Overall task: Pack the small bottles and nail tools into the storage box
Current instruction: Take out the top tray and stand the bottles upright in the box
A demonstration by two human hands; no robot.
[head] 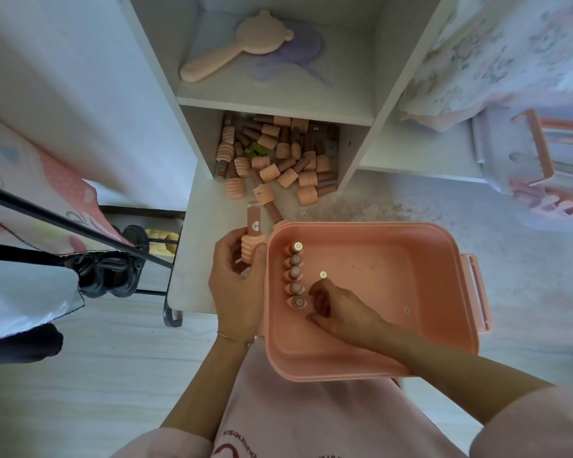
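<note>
1. Pale pink clothing (pixel 311 421) fills the bottom edge of the view, nearest the camera, with both bare forearms reaching up out of it.
2. Fingers of the right hand (pixel 339 310) are curled downward inside the storage box (pixel 444 342), tips near its floor just beside a row of bottles; whether they pinch anything I cannot tell.
3. Just above those fingertips a small bottle (pixel 323 275) stands upright alone, its round white cap label facing up.
4. Five more bottles stand upright in a row (pixel 295 276) along the box's left wall, touching one another.
5. Fingers of the left hand (pixel 237 279) are wrapped around the ridged peach cap of a held bottle (pixel 254 236), just outside the box's far left corner; its brown body points away from the person and shows a round label.
6. A thin bracelet (pixel 235 338) circles the left wrist.
7. The pink box sits on the person's lap, its near edge against the clothing, with a latch on its right wall.
8. Beyond the box, a heap of bottles (pixel 275 157) lies tumbled in the lower compartment of a white shelf unit (pixel 272 104), several spilling past its front edge.
9. On the shelf above rests a bear-shaped hand mirror (pixel 232 44), partly over a purple item.
</note>
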